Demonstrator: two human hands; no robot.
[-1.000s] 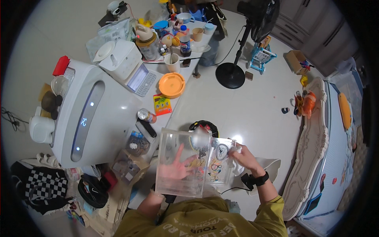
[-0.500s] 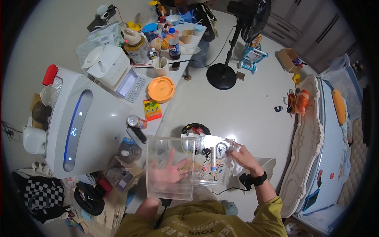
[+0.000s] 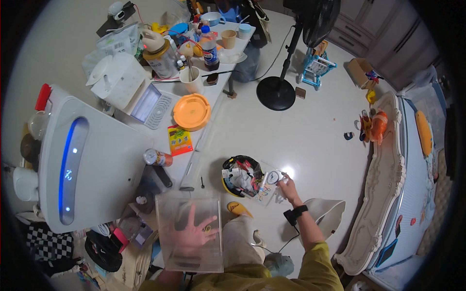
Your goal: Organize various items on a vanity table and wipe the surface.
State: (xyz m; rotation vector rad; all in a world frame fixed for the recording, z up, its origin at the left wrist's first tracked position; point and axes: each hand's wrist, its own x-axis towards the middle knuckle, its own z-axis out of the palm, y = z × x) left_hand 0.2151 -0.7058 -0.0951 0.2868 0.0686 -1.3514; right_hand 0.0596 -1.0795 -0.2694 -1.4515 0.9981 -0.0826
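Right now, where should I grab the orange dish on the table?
Probably by the raised rim on the right of the orange dish, reaching in from over the floor. That side lies nearest the edge of the table, while a bright packet sits close to the near side.

A clear plastic box, deep, rectangular and colourless, is held roughly upright in the frame at the left hand, whose spread fingers show through its wall. A shallow clear tray sits tilted, its far right edge pinched by the right hand. On it lie a round dark-rimmed piece, a slim white tube and small coloured bits too blurred to tell apart.
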